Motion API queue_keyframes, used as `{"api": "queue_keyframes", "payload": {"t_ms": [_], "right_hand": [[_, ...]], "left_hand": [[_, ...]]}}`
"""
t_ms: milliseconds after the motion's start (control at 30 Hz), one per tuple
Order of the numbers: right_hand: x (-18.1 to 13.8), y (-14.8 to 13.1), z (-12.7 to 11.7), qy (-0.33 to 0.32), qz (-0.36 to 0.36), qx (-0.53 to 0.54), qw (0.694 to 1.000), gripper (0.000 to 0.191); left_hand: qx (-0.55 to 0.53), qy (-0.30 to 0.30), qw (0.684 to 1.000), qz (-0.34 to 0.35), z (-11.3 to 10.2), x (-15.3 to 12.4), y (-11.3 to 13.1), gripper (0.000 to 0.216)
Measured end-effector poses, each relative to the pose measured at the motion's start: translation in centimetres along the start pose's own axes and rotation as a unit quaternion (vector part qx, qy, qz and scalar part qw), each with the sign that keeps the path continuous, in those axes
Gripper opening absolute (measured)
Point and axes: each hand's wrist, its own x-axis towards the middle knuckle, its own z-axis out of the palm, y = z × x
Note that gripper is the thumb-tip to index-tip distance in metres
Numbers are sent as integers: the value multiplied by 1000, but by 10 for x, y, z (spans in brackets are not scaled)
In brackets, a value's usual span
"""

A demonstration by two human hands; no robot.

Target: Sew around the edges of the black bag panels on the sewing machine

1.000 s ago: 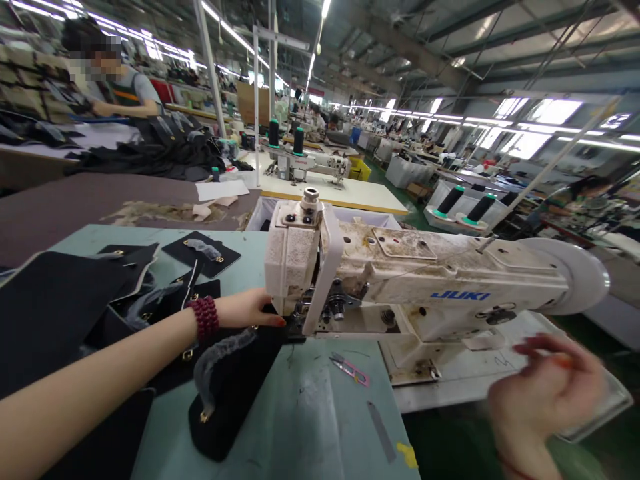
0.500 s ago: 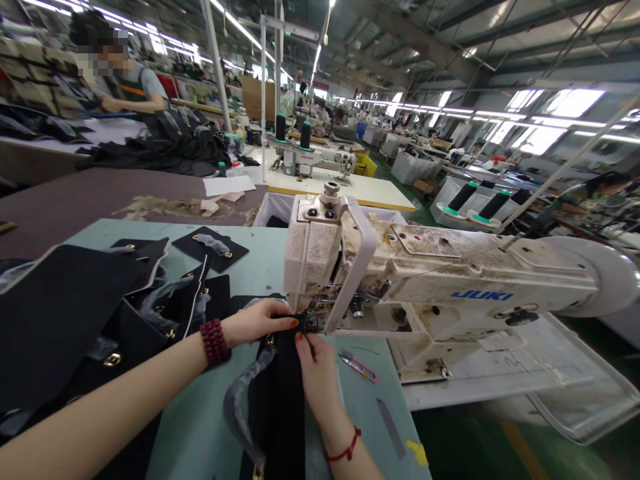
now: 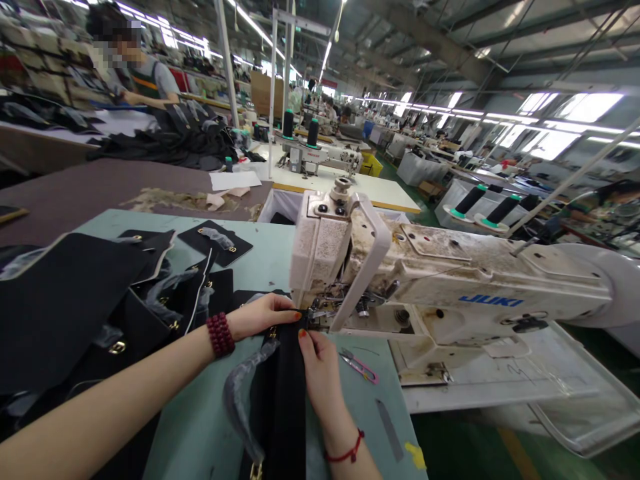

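Observation:
A narrow black fabric piece [image 3: 283, 393] with small gold fittings lies on the pale green table [image 3: 200, 427], its far end under the head of a worn white sewing machine [image 3: 430, 280]. My left hand [image 3: 260, 315], a dark red bead bracelet on its wrist, presses the piece's left edge beside the needle, fingers together. My right hand [image 3: 320, 363], a red cord on its wrist, lies on the right edge, fingertips at the presser foot.
Several black cut pieces [image 3: 75, 300] with gold hardware are piled on the left of the table. Pink thread snips [image 3: 360, 367] lie right of my hands. A person in grey works at a far table [image 3: 145, 80]. Another sewing machine [image 3: 320, 157] stands behind.
One second ago my right hand was far right near the handwheel; it has come to the fabric at the needle. Since half a second ago both hands have barely moved.

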Motion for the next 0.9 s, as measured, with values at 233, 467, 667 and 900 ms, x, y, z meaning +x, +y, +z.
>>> {"api": "queue_keyframes", "payload": {"t_ms": [233, 467, 667, 900], "right_hand": [[-14, -2, -1, -21, 19, 4, 1000, 50], [-8, -4, -1, -6, 21, -3, 1000, 48], [-1, -6, -1, 0, 15, -6, 1000, 46], [-6, -2, -4, -18, 28, 64, 997, 48]], "left_hand": [[17, 24, 999, -12, 0, -2, 4, 44], [40, 56, 997, -19, -2, 2, 17, 43], [46, 96, 994, -9, -14, 9, 16, 43], [-20, 218, 976, -18, -1, -46, -31, 66]]}}
